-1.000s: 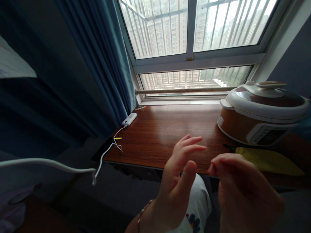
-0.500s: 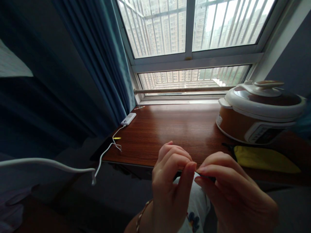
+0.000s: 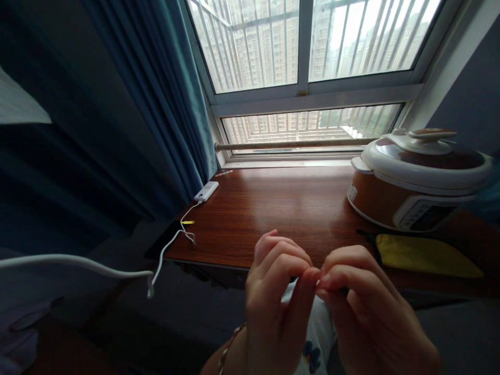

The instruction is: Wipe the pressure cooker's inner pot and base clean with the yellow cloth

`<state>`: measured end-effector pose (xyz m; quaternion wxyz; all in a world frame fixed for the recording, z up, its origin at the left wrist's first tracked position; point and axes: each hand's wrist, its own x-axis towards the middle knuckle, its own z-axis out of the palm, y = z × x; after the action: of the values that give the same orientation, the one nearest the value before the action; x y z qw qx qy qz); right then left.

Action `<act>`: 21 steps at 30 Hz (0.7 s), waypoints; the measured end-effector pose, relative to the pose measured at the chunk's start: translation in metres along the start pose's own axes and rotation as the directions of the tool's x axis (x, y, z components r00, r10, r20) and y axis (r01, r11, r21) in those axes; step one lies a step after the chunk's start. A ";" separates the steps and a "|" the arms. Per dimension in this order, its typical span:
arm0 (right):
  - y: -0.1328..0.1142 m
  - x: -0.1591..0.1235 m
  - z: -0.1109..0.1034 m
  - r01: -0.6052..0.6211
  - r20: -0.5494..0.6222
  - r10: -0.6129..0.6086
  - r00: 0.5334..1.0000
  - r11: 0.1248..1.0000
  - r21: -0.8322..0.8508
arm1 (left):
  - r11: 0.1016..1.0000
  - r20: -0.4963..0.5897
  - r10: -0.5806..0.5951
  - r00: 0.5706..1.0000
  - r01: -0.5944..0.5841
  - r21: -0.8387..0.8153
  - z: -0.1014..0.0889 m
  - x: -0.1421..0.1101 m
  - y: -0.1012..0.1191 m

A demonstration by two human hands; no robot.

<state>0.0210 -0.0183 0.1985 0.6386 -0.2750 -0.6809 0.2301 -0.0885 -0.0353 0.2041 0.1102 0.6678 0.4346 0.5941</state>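
My left hand [image 3: 279, 297] and my right hand [image 3: 367, 302] meet at the fingertips in front of the table's near edge. Thumb and forefinger of each are pinched together, and the tips touch or almost touch. Whatever lies between them is too small or too well covered to name. A braided bracelet [image 3: 230, 346] circles my left wrist. Below the hands shows light cloth with a dark blue printed figure [image 3: 311, 357].
The brown wooden table [image 3: 289, 203] runs to the barred window. A white-lidded electric cooker [image 3: 414, 182] stands right, with a yellow pouch [image 3: 425, 255] before it. On the left lie a white power bank [image 3: 207, 191] and its white cable [image 3: 162, 255], beside the blue curtain [image 3: 167, 104].
My right hand has shifted slightly left, so its fingertips now come up against those of my left hand. A dark sliver seen earlier at the right fingers is now hidden.
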 end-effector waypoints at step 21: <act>0.028 -0.013 -0.006 -0.219 0.065 0.221 0.973 0.975 -0.035 | 0.515 0.137 -0.124 0.983 0.182 -0.838 0.004 -0.002 0.010</act>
<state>0.0298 -0.0065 0.1711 0.5818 -0.3495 -0.6707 0.2993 -0.0801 -0.0411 0.2081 0.4848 0.5069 0.1454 0.6978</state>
